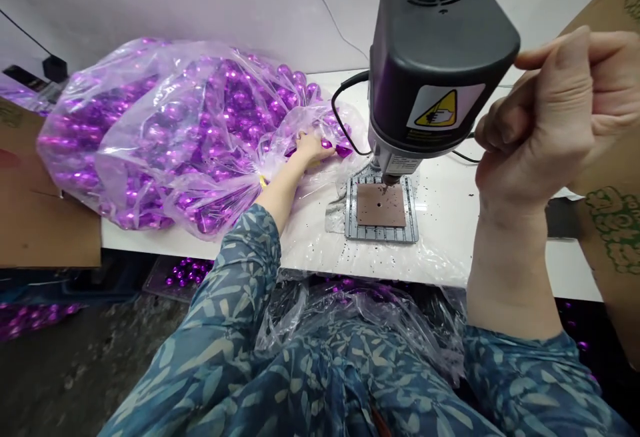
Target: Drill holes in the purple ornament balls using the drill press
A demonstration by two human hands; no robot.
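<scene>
My left hand (313,149) reaches into the mouth of a big clear plastic bag (165,137) full of shiny purple balls (240,100). Its fingers are bent around a shiny purple ball (326,144), partly hidden by the hand and the film. At the right side of a black bench drill press (440,57), my right hand (555,110) is raised with its fingers curled closed; what lies inside them is hidden. Under the drill head, a brown square plate (393,213) with a small dark hole sits on the slotted metal base (351,230).
Dark shavings are scattered on the white table (440,223). Cardboard boxes stand at the left (50,203) and right (615,203). Clear plastic film (290,310) hangs below the table's front edge, with more purple balls (187,270) beneath. A black cable (336,100) loops beside the drill.
</scene>
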